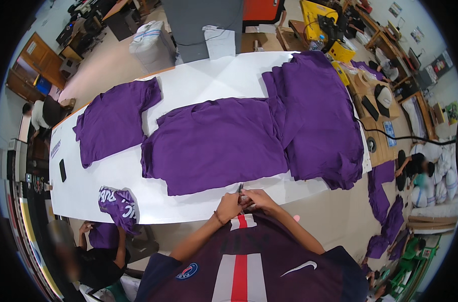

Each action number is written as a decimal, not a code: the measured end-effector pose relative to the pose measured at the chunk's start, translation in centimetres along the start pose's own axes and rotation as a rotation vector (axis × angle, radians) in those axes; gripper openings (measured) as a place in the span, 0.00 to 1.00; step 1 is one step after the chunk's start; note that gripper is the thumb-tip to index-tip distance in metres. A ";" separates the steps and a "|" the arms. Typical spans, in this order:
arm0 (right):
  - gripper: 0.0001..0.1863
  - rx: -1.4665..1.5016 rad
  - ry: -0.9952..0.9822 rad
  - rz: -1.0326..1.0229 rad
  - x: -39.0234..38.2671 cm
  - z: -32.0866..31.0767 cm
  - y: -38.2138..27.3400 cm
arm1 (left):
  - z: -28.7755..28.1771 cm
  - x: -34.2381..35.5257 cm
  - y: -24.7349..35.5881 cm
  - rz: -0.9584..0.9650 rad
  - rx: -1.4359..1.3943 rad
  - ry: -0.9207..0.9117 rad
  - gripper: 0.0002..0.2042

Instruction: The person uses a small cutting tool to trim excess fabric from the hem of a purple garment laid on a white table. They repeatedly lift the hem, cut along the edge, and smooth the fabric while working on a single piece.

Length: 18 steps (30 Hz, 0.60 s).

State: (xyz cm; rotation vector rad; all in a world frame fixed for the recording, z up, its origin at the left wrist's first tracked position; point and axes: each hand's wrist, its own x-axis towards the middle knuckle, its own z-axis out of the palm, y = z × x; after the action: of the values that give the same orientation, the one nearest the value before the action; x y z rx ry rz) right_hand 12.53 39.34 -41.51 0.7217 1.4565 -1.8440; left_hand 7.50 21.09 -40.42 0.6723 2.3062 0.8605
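Observation:
Close to my chest, at the near table edge, my left hand (229, 207) and my right hand (260, 200) meet with fingers bent and closed. A small dark pointed tool (240, 187) pokes up between them; its lower part is hidden by my fingers. Just beyond lies a wide stack of purple shirts (216, 143), which neither hand touches. A taller pile of purple shirts (322, 118) adjoins it on the right. To the left, a separate purple shirt (113, 121) is spread with a sleeve pointing away.
A white table (214, 80) carries the shirts. On its left are a black phone (63, 170) and a purple printed cloth (117, 205). A seated person (100, 256) works at the near left with purple fabric. A black cable (410, 137) hangs at the right.

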 end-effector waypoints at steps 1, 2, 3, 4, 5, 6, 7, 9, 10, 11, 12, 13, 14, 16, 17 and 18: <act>0.31 -0.047 -0.023 -0.008 0.6 0.1 0.0 | -0.3 -0.4 0.5 -0.003 -0.014 0.009 0.09; 0.31 -0.094 -0.048 -0.013 0.9 0.2 -0.1 | -0.7 -0.9 1.2 -0.010 -0.031 0.017 0.10; 0.29 -0.074 0.013 0.027 -0.2 0.9 -1.4 | -1.2 -1.2 1.8 -0.006 -0.117 0.081 0.10; 0.27 -0.129 0.018 0.061 -0.1 1.0 -1.8 | -1.4 -1.4 1.9 0.002 -0.149 0.082 0.10; 0.26 -0.185 0.024 0.092 0.1 0.9 -2.4 | -1.8 -1.5 2.1 0.013 -0.180 0.086 0.09; 0.25 -0.242 0.029 0.124 0.0 0.9 -3.0 | -2.3 -1.7 2.5 0.023 -0.212 0.091 0.09; 0.22 -0.305 0.005 0.089 -0.4 0.8 -3.4 | -2.8 -2.0 3.0 -0.006 -0.204 0.027 0.09; 0.19 -0.419 0.030 0.047 0.7 0.6 -2.7 | -2.5 -2.1 2.6 0.075 -0.217 0.048 0.09; 0.17 -0.476 0.043 0.027 1.1 0.4 -2.3 | -2.3 -2.2 2.5 0.116 -0.224 0.058 0.09; 0.16 -0.478 0.019 0.016 0.9 0.5 -2.6 | -2.9 -2.3 3.1 0.089 -0.210 0.033 0.09; 0.14 -0.480 -0.002 0.004 0.5 0.6 -3.3 | -4.1 -2.5 4.4 0.065 -0.194 0.007 0.09; 0.12 -0.482 -0.024 -0.008 0.3 0.6 -3.8 | -4.9 -2.6 5.2 0.041 -0.179 -0.018 0.10; 0.11 -0.501 -0.012 -0.088 1.0 0.3 -3.2 | -5.2 -2.5 5.5 0.058 -0.224 -0.027 0.10; 0.07 -0.537 0.007 -0.244 2.8 -0.8 -1.3 | -5.4 -2.5 5.8 0.087 -0.316 -0.049 0.10; 0.07 -0.475 -0.038 -0.230 2.3 -0.8 -1.7 | -5.4 -2.6 5.4 0.077 -0.436 -0.062 0.10; 0.07 -0.414 -0.083 -0.216 1.1 -0.8 -3.1 | -5.6 -2.6 4.5 0.070 -0.556 -0.072 0.10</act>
State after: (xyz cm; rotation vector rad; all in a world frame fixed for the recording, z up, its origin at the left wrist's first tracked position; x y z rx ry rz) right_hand 9.43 40.41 -40.66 0.2914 1.8396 -1.6210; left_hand 6.74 20.22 -32.88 0.5230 1.8566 1.4076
